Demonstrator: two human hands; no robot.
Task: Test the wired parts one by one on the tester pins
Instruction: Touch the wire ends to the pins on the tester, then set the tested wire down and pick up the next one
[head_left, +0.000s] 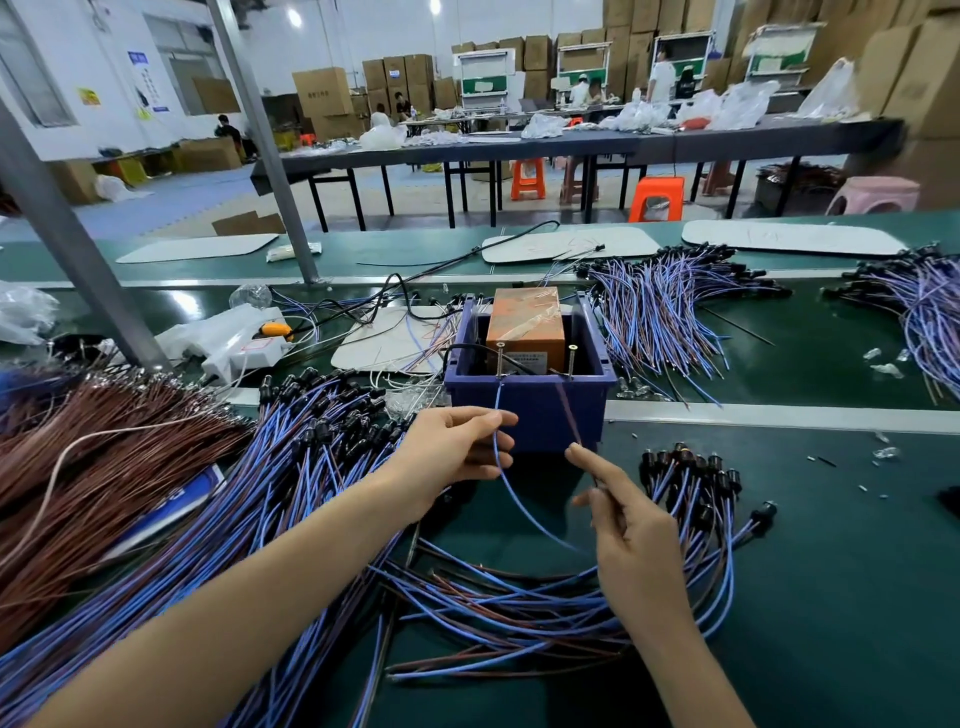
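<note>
Two hands held one wired part (530, 519) at the tester's blue box (524, 415).
The left hand (457, 447) pinched its blue wire (497, 410), which ran up to the left pin (501, 359). The right hand (631, 525), set apart from the left, pinched the brown wire (569, 415) leading toward the right pin (571, 359).

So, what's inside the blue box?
The blue box holds an orange block and a black cable; two screw pins stand at its front edge. Its floor is hidden.
</note>
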